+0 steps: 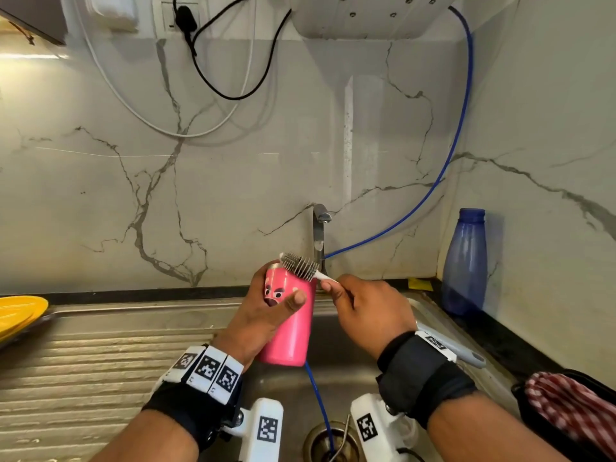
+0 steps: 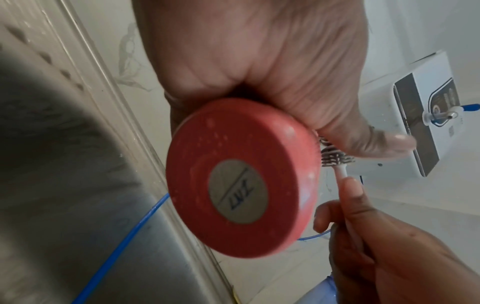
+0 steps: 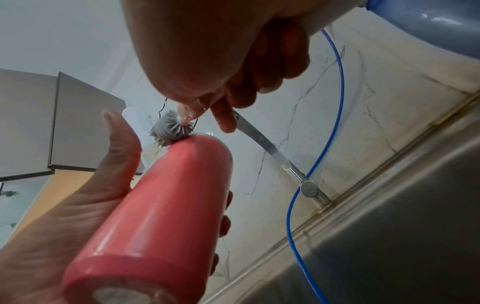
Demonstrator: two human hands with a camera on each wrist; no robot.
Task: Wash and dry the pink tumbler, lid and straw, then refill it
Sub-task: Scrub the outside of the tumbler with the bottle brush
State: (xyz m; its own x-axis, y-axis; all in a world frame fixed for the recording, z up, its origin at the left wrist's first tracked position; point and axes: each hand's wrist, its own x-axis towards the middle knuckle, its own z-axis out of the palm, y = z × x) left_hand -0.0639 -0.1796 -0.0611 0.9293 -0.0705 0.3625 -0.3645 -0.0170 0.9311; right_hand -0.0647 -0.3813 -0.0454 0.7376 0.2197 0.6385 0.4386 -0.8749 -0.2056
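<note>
My left hand [image 1: 266, 308] grips the pink tumbler [image 1: 293, 328] above the steel sink [image 1: 336, 371], its open mouth tilted up toward the wall. A cartoon face shows on its side. From below, the tumbler's base [image 2: 241, 193] carries a round grey sticker. My right hand [image 1: 363, 305] pinches the white handle of a grey bristle brush [image 1: 300, 265], whose head lies across the tumbler's rim [image 3: 207, 134]. The same brush [image 3: 170, 131] touches the rim in the right wrist view. No lid or straw is in view.
A steel tap [image 1: 319, 235] stands behind the tumbler. A blue hose [image 1: 443, 171] runs from the wall unit down into the sink drain [image 1: 328, 441]. A blue bottle [image 1: 465, 265] stands at the right, a checked cloth [image 1: 573, 408] nearer, yellow plates [image 1: 18, 313] at left.
</note>
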